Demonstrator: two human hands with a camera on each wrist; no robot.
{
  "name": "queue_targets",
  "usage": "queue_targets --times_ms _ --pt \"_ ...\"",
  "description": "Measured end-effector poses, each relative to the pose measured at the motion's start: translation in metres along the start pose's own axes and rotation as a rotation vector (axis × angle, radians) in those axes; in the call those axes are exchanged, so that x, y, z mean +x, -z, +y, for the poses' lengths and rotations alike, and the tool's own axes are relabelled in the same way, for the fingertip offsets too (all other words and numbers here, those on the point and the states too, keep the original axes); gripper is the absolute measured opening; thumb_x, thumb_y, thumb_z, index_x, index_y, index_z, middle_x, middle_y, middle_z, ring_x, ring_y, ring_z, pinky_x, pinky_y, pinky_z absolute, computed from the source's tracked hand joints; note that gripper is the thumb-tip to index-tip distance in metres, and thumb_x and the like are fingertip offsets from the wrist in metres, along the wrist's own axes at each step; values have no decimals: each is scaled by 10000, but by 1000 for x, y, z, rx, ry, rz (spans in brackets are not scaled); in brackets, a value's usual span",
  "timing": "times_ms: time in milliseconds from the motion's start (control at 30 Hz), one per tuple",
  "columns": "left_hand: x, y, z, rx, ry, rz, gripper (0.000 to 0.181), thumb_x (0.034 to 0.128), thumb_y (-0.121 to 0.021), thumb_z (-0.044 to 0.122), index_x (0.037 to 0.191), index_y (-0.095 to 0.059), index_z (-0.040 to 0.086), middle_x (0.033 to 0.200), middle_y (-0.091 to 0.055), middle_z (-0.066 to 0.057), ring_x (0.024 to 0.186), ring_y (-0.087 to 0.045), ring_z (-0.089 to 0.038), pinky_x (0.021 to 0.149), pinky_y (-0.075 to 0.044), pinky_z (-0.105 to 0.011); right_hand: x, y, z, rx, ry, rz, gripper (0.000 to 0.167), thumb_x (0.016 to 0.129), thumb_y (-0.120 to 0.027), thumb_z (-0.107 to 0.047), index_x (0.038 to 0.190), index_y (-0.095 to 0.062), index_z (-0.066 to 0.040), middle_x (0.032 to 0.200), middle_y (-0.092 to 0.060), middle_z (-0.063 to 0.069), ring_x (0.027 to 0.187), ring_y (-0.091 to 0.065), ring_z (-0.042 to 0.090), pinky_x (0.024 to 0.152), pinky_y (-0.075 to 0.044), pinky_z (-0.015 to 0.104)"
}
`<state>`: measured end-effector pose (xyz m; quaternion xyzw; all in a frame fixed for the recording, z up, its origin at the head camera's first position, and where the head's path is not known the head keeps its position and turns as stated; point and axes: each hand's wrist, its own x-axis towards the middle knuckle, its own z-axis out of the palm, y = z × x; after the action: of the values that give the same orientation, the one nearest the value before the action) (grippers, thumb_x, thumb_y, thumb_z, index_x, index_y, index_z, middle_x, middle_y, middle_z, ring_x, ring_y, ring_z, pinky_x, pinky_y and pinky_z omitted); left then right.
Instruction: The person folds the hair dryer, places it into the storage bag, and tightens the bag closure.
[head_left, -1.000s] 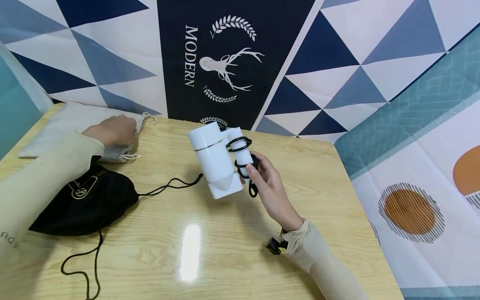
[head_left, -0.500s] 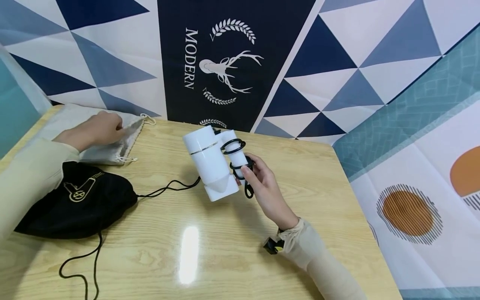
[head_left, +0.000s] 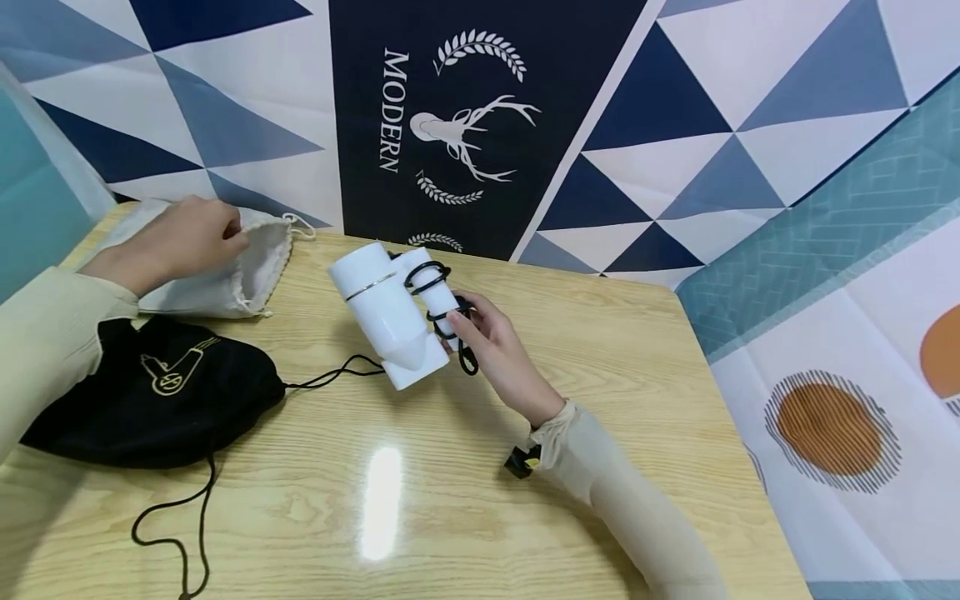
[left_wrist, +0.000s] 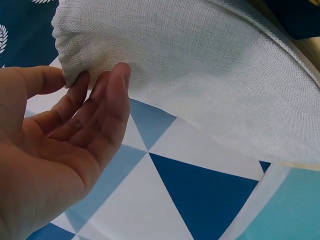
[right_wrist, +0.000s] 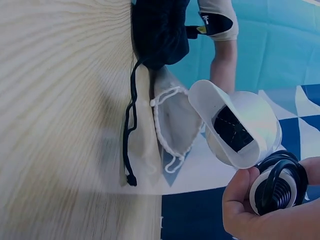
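Observation:
My right hand (head_left: pixel 502 358) grips the handle of a white hair dryer (head_left: pixel 386 312), held tilted above the table with its black cord (head_left: pixel 427 279) wound round the handle. In the right wrist view the dryer's flat nozzle (right_wrist: pixel 200 102) points toward the camera. At the far left, my left hand (head_left: pixel 180 246) pinches the rim of a light grey drawstring bag (head_left: pixel 266 254) between thumb and finger, as the left wrist view shows. The bag's mouth gapes toward the dryer. Below my left forearm lies a black drawstring bag (head_left: pixel 225 392) with a gold hair dryer logo.
Black drawstrings (head_left: pixel 341 375) trail from the black bag across the wooden table (head_left: pixel 637 400), one pair running under the dryer. A patterned cloth backdrop (head_left: pixel 450 125) stands along the table's back edge. A black wrist device (head_left: pixel 522 461) sits at my right cuff.
My left hand has drawn back to the left with the grey bag's rim, and the mouth gapes wider. The hair dryer has moved left, toward the bag, in my right hand.

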<state>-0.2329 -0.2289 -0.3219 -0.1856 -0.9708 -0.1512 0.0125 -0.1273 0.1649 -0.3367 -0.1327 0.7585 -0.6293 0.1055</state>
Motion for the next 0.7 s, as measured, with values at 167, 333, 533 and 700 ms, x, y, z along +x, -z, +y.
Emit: queue_targets --times_ms 167,333,533,700 --pt "-3 3 1 1 -1 4 281 976 -498 129 704 -523 64 561 -445 -53 496 -411 -201 509 -323 -346 18 -10 2 -22 3 -28 456 1054 -508 -250 1459 -427 -57 1261 -578 155 1092 -586 202 970 -450 396" --pt "-4 10 3 12 -7 21 260 975 -503 135 733 -558 54 588 -483 -58 517 -436 -206 519 -338 -352 33 -18 -1 -39 8 -32 415 1055 -507 -232 1424 -458 -49 1230 -598 144 1051 -588 183 881 -451 322" --pt "-6 13 6 6 -13 45 237 967 -518 123 759 -587 33 605 -509 -60 526 -446 -203 517 -342 -354 44 -26 0 -53 -11 -25 394 1054 -512 -217 1402 -470 -37 1178 -620 144 987 -585 140 804 -443 272" --pt "-9 11 8 9 -10 48 229 964 -524 119 763 -593 32 611 -510 -60 527 -448 -201 511 -346 -350 50 -34 2 -91 -29 -47 411 1056 -508 -249 1415 -461 -54 1120 -614 123 790 -500 141 670 -399 286"
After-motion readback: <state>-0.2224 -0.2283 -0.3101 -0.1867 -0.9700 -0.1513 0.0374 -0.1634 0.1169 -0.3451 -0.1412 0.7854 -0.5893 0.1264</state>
